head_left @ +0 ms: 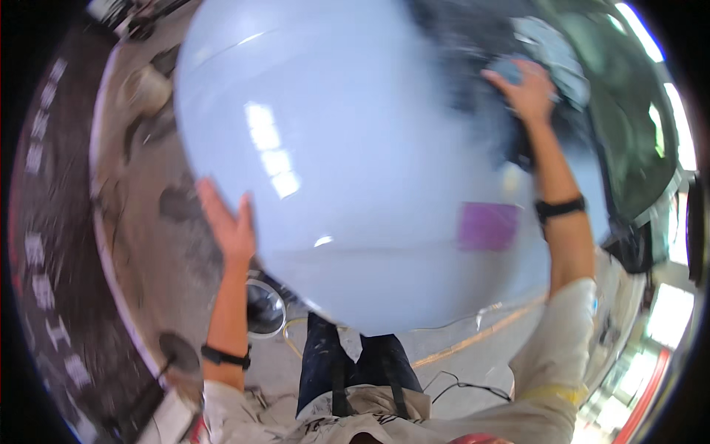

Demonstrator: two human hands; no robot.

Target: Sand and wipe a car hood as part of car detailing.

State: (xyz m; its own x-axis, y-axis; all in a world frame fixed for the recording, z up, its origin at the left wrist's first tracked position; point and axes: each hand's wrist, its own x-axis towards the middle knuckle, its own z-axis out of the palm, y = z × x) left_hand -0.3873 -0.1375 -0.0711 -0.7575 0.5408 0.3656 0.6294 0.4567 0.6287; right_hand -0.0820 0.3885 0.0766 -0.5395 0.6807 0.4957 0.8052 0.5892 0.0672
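The pale blue car hood (370,170) is filling the middle of the frame. At left, the left hand (232,231) is spreading thumb and fingers at its edge, seemingly for balance; at upper right, the right hand (531,92) is gripping a grey-blue pad (506,71) over dark smears (466,44), likely keeping it flat.

Hood (355,140) at centre, windshield (629,111) to its right. Left hand (228,226) at hood's left edge; right hand (531,92) with pad (506,70) at far right — square sheet (488,226) nearer. Bucket (146,90) on floor (159,248), left of hood.
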